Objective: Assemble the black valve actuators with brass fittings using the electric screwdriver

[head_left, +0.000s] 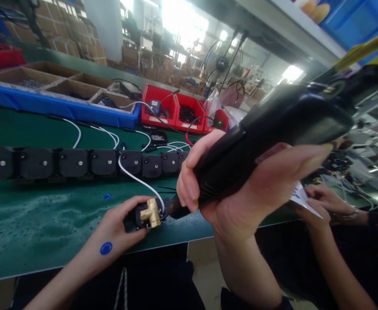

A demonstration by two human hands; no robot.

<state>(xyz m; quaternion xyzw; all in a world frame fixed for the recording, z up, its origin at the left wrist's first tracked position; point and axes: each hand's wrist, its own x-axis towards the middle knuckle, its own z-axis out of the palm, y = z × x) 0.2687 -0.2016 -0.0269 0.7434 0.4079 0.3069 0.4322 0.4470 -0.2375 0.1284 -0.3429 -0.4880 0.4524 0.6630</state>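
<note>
Brass valve [150,213] is sitting near the front edge of the green table [30,224], mounted on a black body. A white wire [137,178] is running off it toward the row of black units [79,162] behind.

Left hand [118,228] is pinching it, thumb and fingers curling round the black body.

Right hand [240,189] is wrapping tight around a black power screwdriver [272,133], fingers fully closed on the grip. The tool is tilting down-left, nose right at the valve; can't tell if it's touching.

A co-worker's hands [321,200] are holding a white slip [300,199] at far right.
</note>
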